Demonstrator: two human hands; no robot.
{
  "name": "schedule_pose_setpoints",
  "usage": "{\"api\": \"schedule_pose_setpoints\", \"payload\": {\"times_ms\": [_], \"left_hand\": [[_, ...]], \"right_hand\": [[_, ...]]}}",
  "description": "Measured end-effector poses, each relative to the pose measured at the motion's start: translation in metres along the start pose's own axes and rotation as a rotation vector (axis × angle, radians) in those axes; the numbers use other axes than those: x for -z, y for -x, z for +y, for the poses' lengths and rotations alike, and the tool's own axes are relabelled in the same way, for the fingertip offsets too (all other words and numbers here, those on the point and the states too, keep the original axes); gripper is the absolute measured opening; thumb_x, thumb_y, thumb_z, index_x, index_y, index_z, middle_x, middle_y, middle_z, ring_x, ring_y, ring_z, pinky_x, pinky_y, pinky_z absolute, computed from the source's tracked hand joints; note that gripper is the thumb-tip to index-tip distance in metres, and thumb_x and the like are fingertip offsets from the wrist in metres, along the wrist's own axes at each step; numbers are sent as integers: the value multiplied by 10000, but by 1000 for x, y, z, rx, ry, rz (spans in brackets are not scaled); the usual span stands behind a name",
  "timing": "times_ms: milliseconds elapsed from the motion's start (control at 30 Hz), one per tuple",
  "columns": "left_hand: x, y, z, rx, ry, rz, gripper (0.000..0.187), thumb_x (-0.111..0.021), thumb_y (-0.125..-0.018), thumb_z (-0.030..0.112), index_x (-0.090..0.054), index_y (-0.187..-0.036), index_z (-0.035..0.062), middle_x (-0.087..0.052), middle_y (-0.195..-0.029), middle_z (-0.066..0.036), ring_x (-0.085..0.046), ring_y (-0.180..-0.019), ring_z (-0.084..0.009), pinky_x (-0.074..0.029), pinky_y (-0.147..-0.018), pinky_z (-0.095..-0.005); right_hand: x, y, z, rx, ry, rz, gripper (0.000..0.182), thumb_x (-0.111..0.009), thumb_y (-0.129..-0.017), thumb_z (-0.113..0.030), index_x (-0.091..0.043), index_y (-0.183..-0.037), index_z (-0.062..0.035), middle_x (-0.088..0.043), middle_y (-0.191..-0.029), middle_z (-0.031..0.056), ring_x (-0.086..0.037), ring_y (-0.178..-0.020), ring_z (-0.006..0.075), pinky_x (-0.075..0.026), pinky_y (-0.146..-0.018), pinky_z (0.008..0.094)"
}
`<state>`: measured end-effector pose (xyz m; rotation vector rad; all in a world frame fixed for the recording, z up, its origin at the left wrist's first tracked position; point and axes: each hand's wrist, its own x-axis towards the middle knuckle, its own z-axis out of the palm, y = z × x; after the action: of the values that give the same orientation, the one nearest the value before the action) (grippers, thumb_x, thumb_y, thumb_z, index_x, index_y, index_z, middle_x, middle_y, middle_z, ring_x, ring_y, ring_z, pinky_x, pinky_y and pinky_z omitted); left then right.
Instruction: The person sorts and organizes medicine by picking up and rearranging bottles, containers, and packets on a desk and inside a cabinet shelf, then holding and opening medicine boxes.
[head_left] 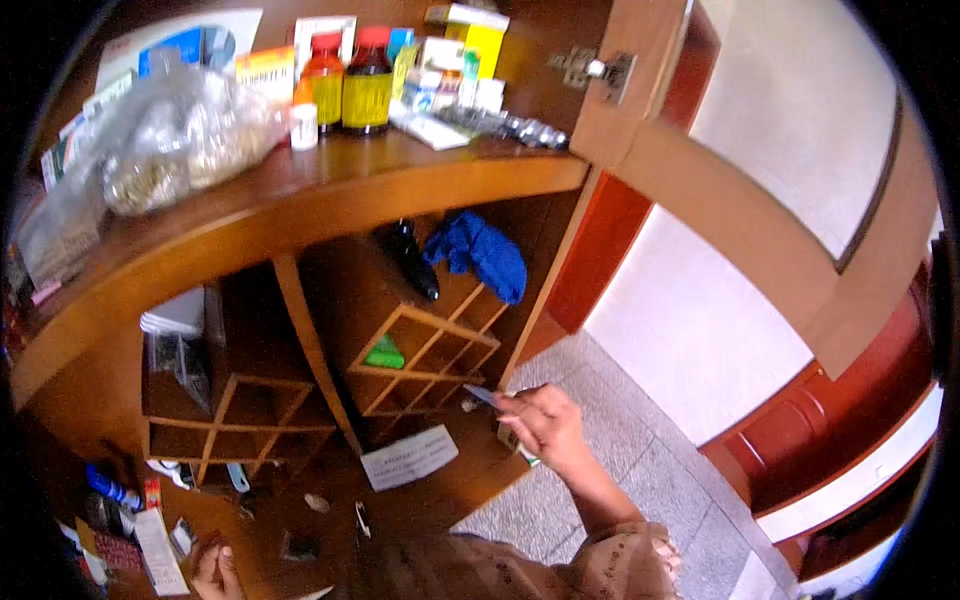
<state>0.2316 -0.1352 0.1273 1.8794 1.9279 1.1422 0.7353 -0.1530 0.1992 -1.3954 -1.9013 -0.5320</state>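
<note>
Near the right end of the lower wooden shelf, my right hand pinches a small flat bluish-grey item between thumb and fingers. My left hand is low at the bottom left, partly cut off by the frame edge, with its fingers bent; whether it holds anything is hidden. A white printed paper slip lies on the lower shelf between the hands. Beside my left hand lie a long white box and a blue tube-like item.
On the upper shelf stand brown bottles, medicine boxes and a clear plastic bag. Below are lattice racks, a blue cloth and a green item. An open cabinet door is at the right.
</note>
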Motion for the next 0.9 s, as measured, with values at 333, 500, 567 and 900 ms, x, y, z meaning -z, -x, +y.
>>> {"api": "schedule_pose_setpoints", "payload": {"times_ms": [333,500,567,900], "left_hand": [[35,13,72,-109,-20,-108,218,-571,-894,219,-675,-937,31,-670,-844,-163,-647,-773,-303,-500,-755,-375],[33,26,51,-177,-21,-102,190,-551,-903,180,-672,-956,42,-673,-897,-155,-654,-805,-300,-515,-726,-359],[28,36,34,-164,-11,-98,190,-547,-903,175,-669,-970,45,-672,-917,-155,-654,-818,-297,-517,-732,-358],[15,53,27,15,63,-73,218,-552,-906,175,-659,-1055,58,-667,-1010,-139,-654,-867,-247,-518,-759,-327]], "right_hand": [[96,-175,10,301,237,568,316,-668,-696,1,-661,-994,-103,-633,-856,63,-587,-725,221,-465,-623,310],[103,-213,23,319,517,449,324,-579,-704,-44,-642,-1006,-143,-562,-753,13,-489,-666,205,-383,-580,323],[109,-216,25,338,504,417,317,-573,-699,-43,-638,-994,-139,-568,-765,15,-494,-673,205,-387,-587,326],[93,-225,46,256,543,149,404,-514,-734,-28,-611,-1104,-158,-630,-926,49,-571,-871,241,-443,-757,362]]}}
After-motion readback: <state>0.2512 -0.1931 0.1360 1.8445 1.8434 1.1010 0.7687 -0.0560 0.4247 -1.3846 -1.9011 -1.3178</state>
